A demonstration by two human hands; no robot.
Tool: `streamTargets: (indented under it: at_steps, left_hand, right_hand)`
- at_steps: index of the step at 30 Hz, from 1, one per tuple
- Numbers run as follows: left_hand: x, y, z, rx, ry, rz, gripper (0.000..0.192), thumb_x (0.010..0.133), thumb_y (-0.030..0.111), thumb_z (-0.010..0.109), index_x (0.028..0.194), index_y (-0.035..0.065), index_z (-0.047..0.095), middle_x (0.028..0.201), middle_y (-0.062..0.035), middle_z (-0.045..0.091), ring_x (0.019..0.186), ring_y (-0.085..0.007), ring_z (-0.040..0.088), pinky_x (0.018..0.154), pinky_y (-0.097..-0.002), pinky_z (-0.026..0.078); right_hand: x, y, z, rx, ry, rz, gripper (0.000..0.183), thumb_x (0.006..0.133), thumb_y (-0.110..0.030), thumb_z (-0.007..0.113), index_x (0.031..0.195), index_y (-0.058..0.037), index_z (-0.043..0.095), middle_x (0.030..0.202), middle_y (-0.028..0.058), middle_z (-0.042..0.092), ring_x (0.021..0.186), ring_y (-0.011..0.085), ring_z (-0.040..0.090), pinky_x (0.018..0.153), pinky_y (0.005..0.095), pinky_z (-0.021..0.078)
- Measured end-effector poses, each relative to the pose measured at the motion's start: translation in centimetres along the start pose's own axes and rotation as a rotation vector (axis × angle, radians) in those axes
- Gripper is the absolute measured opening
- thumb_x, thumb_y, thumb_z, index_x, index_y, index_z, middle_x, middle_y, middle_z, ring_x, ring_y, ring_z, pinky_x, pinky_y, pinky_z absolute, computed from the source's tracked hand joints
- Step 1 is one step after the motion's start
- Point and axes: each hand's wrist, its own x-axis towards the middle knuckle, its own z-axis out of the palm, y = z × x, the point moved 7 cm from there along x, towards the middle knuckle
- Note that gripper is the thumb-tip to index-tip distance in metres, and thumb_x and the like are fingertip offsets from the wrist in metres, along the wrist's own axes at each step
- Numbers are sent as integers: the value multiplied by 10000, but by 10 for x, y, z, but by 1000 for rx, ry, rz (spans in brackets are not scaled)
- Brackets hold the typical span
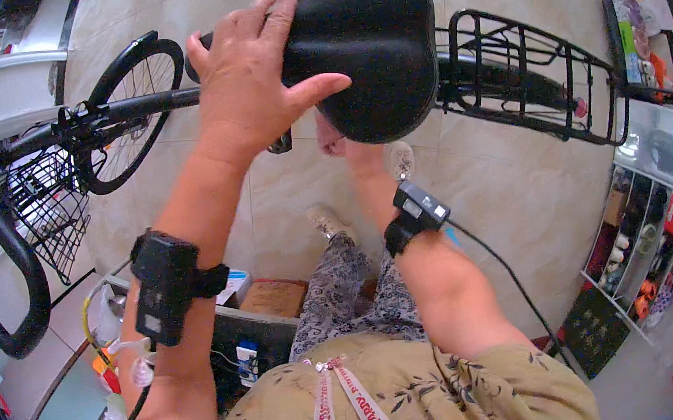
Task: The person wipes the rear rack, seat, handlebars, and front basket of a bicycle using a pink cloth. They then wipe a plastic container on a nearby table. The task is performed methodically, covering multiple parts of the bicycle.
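A black bicycle saddle [372, 46] stands before me, on a bicycle placed crosswise. Across the saddle's narrow nose lies my left hand [248, 75]. Its fingers bend over the far edge while the thumb stretches along the top, so it grips the saddle from above. Beneath the saddle's near edge is my right hand [332, 137], mostly covered by the saddle. Some curled fingers show there, but what they touch is hidden. Both forearms carry strapped black devices, the left device [168, 286] and the right device [419, 208] with a cable.
The handlebar [14, 303], wire basket [49, 209] and front wheel [133, 115] extend left. A black rear rack [536, 81] extends right. A dark open drawer or box [257, 332] sits by my legs. Shelves of goods [640, 240] stand at right. Tiled floor [489, 209] lies below.
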Motion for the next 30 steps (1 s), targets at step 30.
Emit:
streamTargets:
  at_steps: [30]
  left_hand:
    - [-12, -39, 8, -194, 154, 1, 999, 604, 667, 711, 1305, -6, 482, 1187, -141, 541, 1116, -270, 516, 975, -378, 380]
  right_hand:
    - [22, 263, -11, 172, 118, 348, 348, 789, 25, 496, 1132, -15, 537, 1114, 123, 593, 1006, 259, 588, 861, 357, 478]
